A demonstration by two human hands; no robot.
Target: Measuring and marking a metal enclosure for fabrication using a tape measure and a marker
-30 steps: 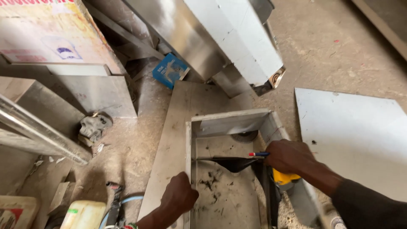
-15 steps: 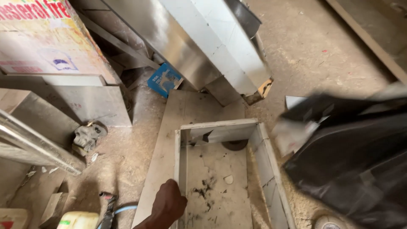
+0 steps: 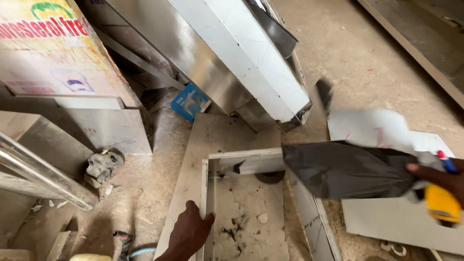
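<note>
Left hand (image 3: 188, 234): flat on left wall of open grey sheet-metal box (image 3: 241, 166), grip holding nothing | Right hand (image 3: 442, 179): grip closed on blurred black plastic sheet (image 3: 348, 169), apparently, plus yellow tool (image 3: 441, 203), above box's right wall | Progress: debris remains inside box

Dusty concrete floor (image 3: 367, 58), open metal frame (image 3: 241, 157), white sheet (image 3: 401, 217), blue carton (image 3: 190, 102)
</note>
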